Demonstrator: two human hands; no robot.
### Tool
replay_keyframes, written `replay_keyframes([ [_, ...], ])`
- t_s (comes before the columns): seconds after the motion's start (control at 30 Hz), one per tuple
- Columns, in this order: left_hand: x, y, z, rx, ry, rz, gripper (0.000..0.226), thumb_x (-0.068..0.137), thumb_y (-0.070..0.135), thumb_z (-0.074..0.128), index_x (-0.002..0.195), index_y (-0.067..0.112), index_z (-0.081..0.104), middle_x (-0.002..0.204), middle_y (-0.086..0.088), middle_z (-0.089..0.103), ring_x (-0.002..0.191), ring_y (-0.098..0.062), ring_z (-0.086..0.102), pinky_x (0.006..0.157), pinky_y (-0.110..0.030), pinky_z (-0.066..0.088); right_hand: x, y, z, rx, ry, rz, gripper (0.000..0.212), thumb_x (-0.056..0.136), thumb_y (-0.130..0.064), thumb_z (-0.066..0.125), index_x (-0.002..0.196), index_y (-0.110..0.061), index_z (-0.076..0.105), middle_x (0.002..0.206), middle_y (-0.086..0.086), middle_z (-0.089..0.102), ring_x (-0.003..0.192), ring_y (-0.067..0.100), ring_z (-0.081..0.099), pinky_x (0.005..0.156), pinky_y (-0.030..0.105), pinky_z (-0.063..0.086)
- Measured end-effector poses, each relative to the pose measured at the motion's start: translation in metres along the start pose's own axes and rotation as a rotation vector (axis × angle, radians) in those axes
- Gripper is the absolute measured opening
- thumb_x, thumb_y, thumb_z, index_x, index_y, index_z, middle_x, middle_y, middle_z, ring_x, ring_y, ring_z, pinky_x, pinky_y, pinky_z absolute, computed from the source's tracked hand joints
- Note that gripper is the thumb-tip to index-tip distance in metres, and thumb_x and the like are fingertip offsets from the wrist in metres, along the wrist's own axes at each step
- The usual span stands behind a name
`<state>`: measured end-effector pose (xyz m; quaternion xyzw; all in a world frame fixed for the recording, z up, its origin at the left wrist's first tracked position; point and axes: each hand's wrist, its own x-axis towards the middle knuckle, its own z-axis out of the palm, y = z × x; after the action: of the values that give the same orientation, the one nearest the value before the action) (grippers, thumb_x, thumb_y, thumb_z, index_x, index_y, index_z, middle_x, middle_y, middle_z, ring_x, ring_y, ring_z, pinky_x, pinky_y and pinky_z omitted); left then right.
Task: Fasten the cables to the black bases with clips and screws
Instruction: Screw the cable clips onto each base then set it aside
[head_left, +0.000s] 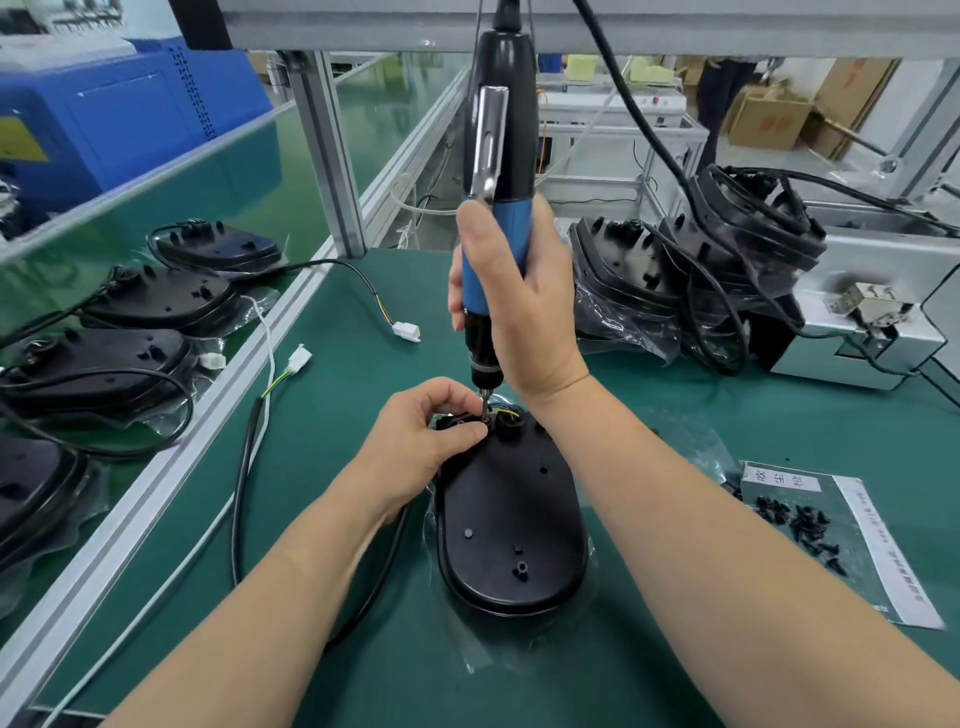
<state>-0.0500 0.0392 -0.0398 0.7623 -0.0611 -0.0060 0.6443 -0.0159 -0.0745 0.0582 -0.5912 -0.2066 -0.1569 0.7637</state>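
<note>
The right hand (511, 291) is wrapped tight round the blue grip of the driver (501, 208), which hangs upright from above, its bit planted at the far end of the base (511, 525). That base lies near the middle of the green mat (727, 415), on a thin clear film. The left hand (421, 439) pinches small at the same spot, fingertips closed on what I take to be the clip (470, 427) over the cable (244, 467) — the clip itself is mostly hidden, so I can't be sure. To drive this screw well, I'd say keep the driver dead plumb, press straight down before pulling the lever, and hold the clip square so it doesn't spin and nip the coloured wires beside the bit. The left fingertips sit very near the turning bit; that looks like the risk. The base is a smooth, matt black oval of moulded plastic with raised bosses and 1 small hole. The cable is round, black and rubbery, trailing toward the mat's left edge. Spare screws (802, 525), small and black, lie scattered on a clear bag near the right edge — handy for the next one.
</note>
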Motion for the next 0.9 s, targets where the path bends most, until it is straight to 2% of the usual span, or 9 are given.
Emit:
replay_keyframes([
  [0.17, -0.003, -0.003, 0.002, -0.089, -0.004, 0.033, 0.033, 0.081, -0.006, 0.071, 0.099, 0.021, 0.065, 0.092, 0.012, 0.070, 0.092, -0.005, 0.063, 0.082, -0.014, 0.048, -0.001, 0.002, -0.004, 0.020, 0.076, -0.007, 0.040, 0.084, -0.044, 0.061, 0.088, -0.008, 0.046, 0.064, 0.011, 0.052, 0.048, 0.026, 0.052, 0.047, 0.036, 0.043],
  [0.27, -0.006, -0.007, 0.002, -0.088, -0.039, -0.001, 0.031, 0.081, 0.003, 0.074, 0.102, 0.025, 0.071, 0.103, 0.006, 0.074, 0.098, -0.008, 0.067, 0.083, -0.016, 0.050, -0.003, 0.005, -0.004, 0.006, 0.066, -0.038, 0.043, 0.086, -0.042, 0.060, 0.089, -0.002, 0.045, 0.063, 0.016, 0.051, 0.047, 0.029, 0.052, 0.046, 0.037, 0.043],
  [0.33, -0.005, -0.006, 0.001, -0.096, -0.052, -0.014, 0.028, 0.081, 0.005, 0.074, 0.098, 0.026, 0.073, 0.103, 0.003, 0.075, 0.095, -0.008, 0.068, 0.079, -0.017, 0.051, -0.003, 0.005, -0.004, 0.014, 0.062, -0.034, 0.041, 0.085, -0.043, 0.060, 0.087, -0.004, 0.045, 0.062, 0.018, 0.050, 0.046, 0.029, 0.051, 0.045, 0.036, 0.042],
  [0.53, -0.005, -0.003, 0.002, -0.098, -0.067, -0.031, 0.027, 0.081, 0.004, 0.074, 0.095, 0.027, 0.074, 0.100, 0.001, 0.075, 0.089, -0.010, 0.068, 0.080, -0.023, 0.053, 0.000, 0.004, -0.010, 0.092, 0.048, 0.001, 0.029, 0.085, -0.042, 0.065, 0.084, -0.019, 0.048, 0.059, 0.007, 0.050, 0.044, 0.023, 0.048, 0.043, 0.031, 0.041],
  [0.7, -0.004, -0.002, 0.002, -0.077, -0.081, -0.031, 0.022, 0.075, 0.015, 0.075, 0.096, 0.023, 0.073, 0.098, -0.001, 0.075, 0.087, -0.012, 0.067, 0.082, -0.025, 0.055, -0.003, 0.003, -0.014, 0.125, -0.030, 0.015, 0.033, 0.083, -0.051, 0.067, 0.091, -0.022, 0.052, 0.067, 0.007, 0.054, 0.054, 0.024, 0.053, 0.052, 0.035, 0.047],
  [0.83, -0.006, -0.004, 0.001, -0.126, -0.098, -0.095, 0.015, 0.089, 0.011, 0.067, 0.097, 0.023, 0.075, 0.095, 0.002, 0.075, 0.085, -0.009, 0.066, 0.079, -0.022, 0.054, -0.004, 0.001, -0.015, 0.161, -0.022, 0.035, 0.028, 0.084, -0.047, 0.067, 0.090, -0.022, 0.054, 0.069, 0.006, 0.054, 0.057, 0.023, 0.052, 0.054, 0.035, 0.048],
  [0.9, -0.005, -0.002, 0.000, -0.147, -0.100, -0.123, 0.021, 0.094, 0.011, 0.060, 0.092, 0.025, 0.076, 0.090, 0.004, 0.074, 0.080, -0.007, 0.065, 0.075, -0.019, 0.052, -0.005, 0.001, -0.014, 0.163, -0.015, 0.023, 0.027, 0.085, -0.045, 0.067, 0.089, -0.022, 0.054, 0.068, 0.006, 0.053, 0.056, 0.024, 0.051, 0.053, 0.035, 0.048],
])
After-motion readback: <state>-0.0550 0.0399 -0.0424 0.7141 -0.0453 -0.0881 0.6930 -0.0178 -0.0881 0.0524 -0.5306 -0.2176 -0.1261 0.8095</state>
